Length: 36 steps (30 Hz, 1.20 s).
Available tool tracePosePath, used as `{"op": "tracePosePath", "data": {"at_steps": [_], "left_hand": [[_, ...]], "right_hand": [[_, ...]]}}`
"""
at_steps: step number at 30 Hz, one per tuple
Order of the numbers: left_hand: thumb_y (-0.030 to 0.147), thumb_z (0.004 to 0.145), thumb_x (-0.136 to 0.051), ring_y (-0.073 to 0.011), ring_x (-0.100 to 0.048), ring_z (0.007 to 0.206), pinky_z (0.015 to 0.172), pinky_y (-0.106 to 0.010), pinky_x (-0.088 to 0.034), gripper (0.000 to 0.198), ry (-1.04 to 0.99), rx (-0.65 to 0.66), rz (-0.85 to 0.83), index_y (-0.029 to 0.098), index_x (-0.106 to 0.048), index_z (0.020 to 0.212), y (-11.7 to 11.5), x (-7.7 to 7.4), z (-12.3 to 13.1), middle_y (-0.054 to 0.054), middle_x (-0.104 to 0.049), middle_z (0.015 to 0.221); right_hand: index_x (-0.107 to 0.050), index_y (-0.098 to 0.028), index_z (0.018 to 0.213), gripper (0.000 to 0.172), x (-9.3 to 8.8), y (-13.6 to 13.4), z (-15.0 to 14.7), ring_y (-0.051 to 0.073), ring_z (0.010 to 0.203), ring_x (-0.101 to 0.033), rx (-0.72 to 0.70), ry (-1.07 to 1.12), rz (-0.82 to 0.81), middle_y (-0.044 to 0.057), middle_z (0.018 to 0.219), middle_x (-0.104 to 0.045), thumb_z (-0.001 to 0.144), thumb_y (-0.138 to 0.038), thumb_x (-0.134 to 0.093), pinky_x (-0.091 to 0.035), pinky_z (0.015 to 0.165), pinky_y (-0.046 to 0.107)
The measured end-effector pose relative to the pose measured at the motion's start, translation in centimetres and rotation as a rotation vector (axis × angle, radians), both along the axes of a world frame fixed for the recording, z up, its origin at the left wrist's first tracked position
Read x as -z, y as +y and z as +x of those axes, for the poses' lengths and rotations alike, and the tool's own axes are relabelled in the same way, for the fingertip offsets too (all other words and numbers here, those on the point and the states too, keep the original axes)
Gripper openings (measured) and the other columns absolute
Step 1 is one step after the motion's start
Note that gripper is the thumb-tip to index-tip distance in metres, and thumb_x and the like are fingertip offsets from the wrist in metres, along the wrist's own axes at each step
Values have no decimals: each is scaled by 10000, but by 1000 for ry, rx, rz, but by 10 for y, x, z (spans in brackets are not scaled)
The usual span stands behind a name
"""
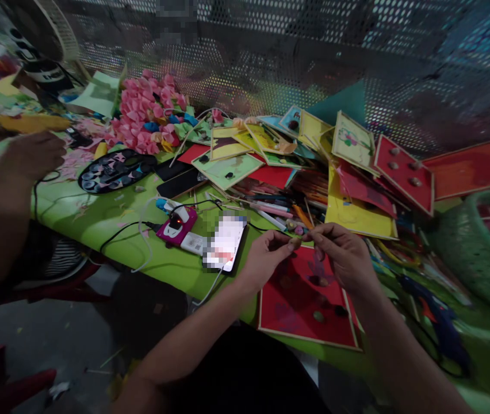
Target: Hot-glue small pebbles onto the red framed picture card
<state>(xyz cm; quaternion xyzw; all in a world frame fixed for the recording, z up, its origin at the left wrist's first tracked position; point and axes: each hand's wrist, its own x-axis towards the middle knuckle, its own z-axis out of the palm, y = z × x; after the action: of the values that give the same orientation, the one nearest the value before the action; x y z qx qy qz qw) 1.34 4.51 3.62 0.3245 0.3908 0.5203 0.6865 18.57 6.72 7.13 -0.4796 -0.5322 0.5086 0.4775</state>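
My left hand (273,251) pinches a small brownish pebble (295,242) between thumb and fingers, above the far edge of a red card (283,313). Close beside it, the fingertips of my right hand (342,251) are pressed together; what they hold, if anything, is too small to make out. The red card has a thin pale wooden border and faint purple drawings, and lies at the table's near edge. On it rest a greenish pebble (318,316), a dark pebble (340,310) and a brownish pebble (322,281).
A lit phone (226,241) and a purple power strip (178,227) with cables lie left. Behind are pens (271,208) and framed cards (228,167). A glue gun (435,322) and green basket (478,247) stand right. Another person's hand (33,155) works at far left.
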Motion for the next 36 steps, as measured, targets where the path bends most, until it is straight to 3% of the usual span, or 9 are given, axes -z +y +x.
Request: {"op": "tracePosePath", "data": {"at_steps": [16,24,31,36], "left_hand": [[466,666,-861,-105,-581,649,649,-251,-451,428,-27,2,-12,160,-614,833,0,0,0,-16,-683,792],[474,677,-850,-105,-555,622,615,-247,-431,418,12,1,-7,165,-614,831,-1,-2,-1,8,-637,725],[497,658,-854,-119,-576,646,617,-247,-440,453,32,14,-23,164,-613,846,0,0,0,-3,-649,751],[473,683,-839,-116,-565,642,637,-256,-441,419,40,7,-8,163,-613,850,0,0,0,1,-642,741]], "right_hand": [[-735,-224,1016,203,1,0,1,87,542,-512,-22,83,-27,24,857,-684,827,-298,-735,-422,480,211],[-684,-198,819,99,-2,0,2,127,574,-542,-60,128,-43,41,794,-670,836,-289,-647,-433,527,249],[-540,-207,685,210,0,0,4,141,593,-507,-61,185,12,26,707,-605,883,-277,-548,-417,539,249],[-578,-202,713,253,0,-2,3,133,588,-506,-62,135,20,22,720,-593,927,-337,-590,-408,521,242]]}}
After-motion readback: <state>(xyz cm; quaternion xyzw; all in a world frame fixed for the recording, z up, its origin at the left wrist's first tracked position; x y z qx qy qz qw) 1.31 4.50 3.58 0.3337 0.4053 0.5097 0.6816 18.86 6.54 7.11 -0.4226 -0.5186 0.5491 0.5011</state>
